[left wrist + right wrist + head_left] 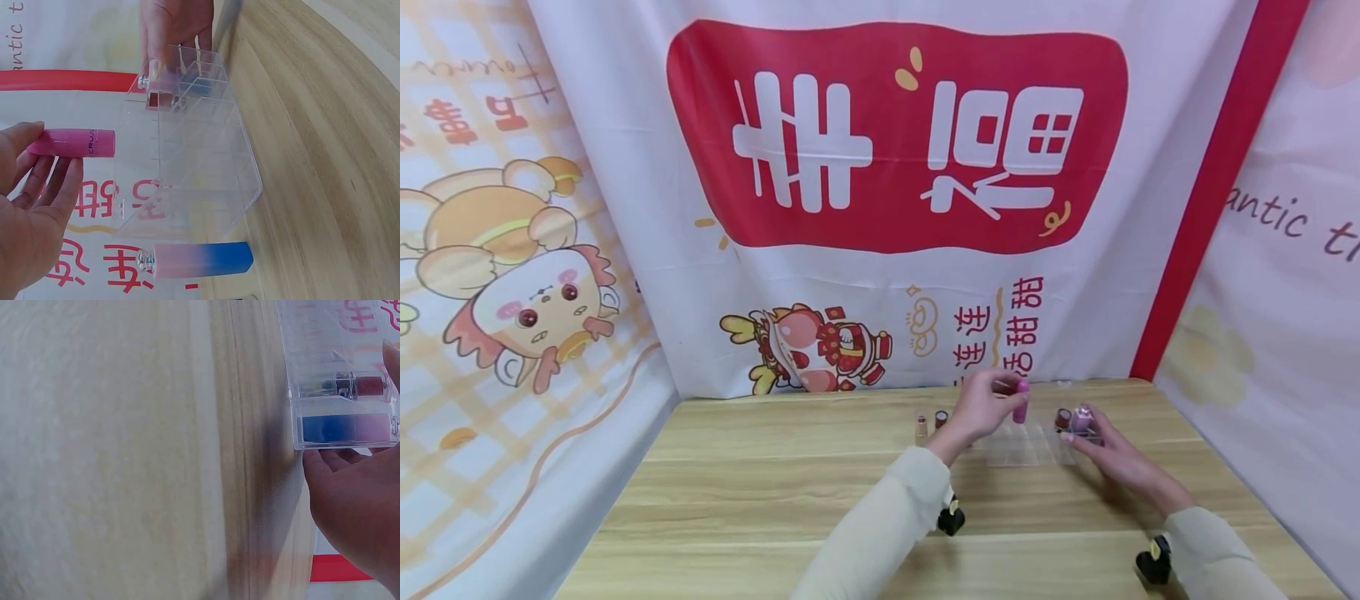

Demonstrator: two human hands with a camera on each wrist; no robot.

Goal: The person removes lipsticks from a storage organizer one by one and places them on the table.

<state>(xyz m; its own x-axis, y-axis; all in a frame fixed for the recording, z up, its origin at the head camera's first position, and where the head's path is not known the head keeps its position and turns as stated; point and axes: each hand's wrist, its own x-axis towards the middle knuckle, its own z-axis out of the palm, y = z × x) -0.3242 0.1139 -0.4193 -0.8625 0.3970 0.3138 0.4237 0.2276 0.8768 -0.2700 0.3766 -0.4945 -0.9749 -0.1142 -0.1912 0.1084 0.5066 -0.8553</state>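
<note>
- Nearest to me on the tabletop [737, 500], my two cream sleeves [872, 521] reach forward, each with a small black device [951, 518] at the wrist.
- Beyond the cuffs, my right hand [1112, 454] grips the right end of a clear organizer [206, 150], thumb on one side and fingers on the other.
- At that same end, a pink-and-blue tube [347, 428] stands in the last compartment, and a tube with a dark red part [370, 386] stands in the compartment next to it.
- Over the organizer's open top, my left hand [983, 408] pinches a bright pink tube [72, 143] between thumb and fingers. I hold it upright, dark lettering near its lower end, that end just above the compartments; I cannot tell exactly which one it is over.
- Just beside the organizer's left end, outside it, another pink-and-blue tube with a silvery knob [203, 259] stands on the tabletop.
- Left of my left wrist stand a pale tube with a reddish top [921, 429] and a dark-topped tube [941, 418], too small to make out well.
- Behind the tabletop's far edge hangs a white cloth [647, 208] with a big red panel [898, 142], its white characters turned sideways, and a cartoon figure [820, 350] lower down.
</note>
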